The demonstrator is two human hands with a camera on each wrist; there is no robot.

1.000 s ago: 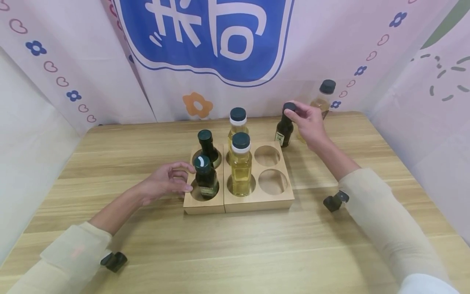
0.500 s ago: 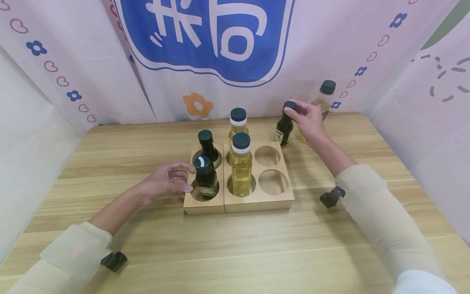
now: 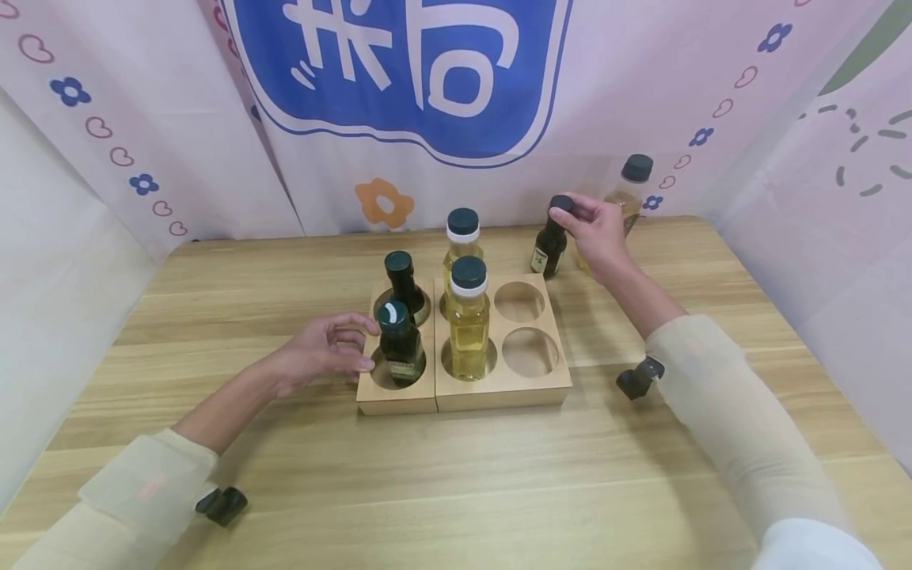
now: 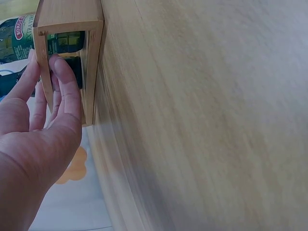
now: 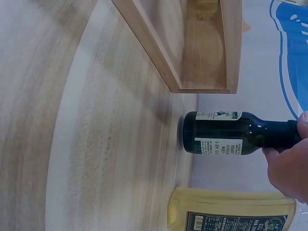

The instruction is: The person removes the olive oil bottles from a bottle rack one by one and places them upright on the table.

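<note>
A small dark green glass bottle [image 3: 549,252] stands behind the rack's back right corner. My right hand [image 3: 598,235] pinches it by the neck, just under the black cap; whether its base touches the table I cannot tell. The wooden bottle rack [image 3: 536,390] has two sections of round holes. At its left end my left hand [image 3: 318,356] grips the top board, fingers on both sides of it in the left wrist view. Two dark green bottles, one in front [image 3: 401,348] and one behind [image 3: 403,286], fill the left section.
Two clear bottles of yellow oil, front [image 3: 468,328] and back [image 3: 463,233], stand in the rack's middle column; its right holes hold nothing. Another oil bottle [image 5: 231,208] stands right of the held one, partly hidden by my hand. A printed cloth [image 3: 321,182] hangs behind the table.
My right hand and the dark bottle have shifted slightly left and back; the right forearm has also moved left. The left hand and the rack stay where they were.
</note>
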